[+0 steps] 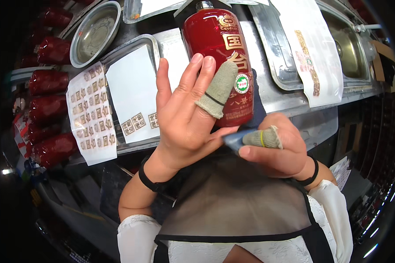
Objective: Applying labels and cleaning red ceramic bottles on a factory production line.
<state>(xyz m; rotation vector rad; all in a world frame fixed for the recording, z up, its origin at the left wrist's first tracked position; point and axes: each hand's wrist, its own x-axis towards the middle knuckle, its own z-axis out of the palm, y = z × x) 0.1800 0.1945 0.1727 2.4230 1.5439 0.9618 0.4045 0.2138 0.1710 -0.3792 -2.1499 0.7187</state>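
Observation:
A glossy red bottle [217, 33] with gold lettering and a round green-and-white sticker lies in front of me, its neck pointing away. My left hand [184, 109] is spread open over its near left side, back upward; whether the fingers touch the glass I cannot tell. A grey knitted finger cot [219, 87] with a black band covers its index finger. Nearer to me, my right hand [281, 149] pinches a small blue flat piece [234, 141], blurred, beside my left thumb. Another finger cot [263, 138], with a yellow band, covers a right-hand finger.
To the left lie a sheet of gold stickers [92, 114] and a white sheet [134, 87] on a metal tray. A metal bowl [95, 35] stands behind them. Several red bottles [50, 111] line the far left. On the right are a backing strip [314, 57] and a sink [349, 48].

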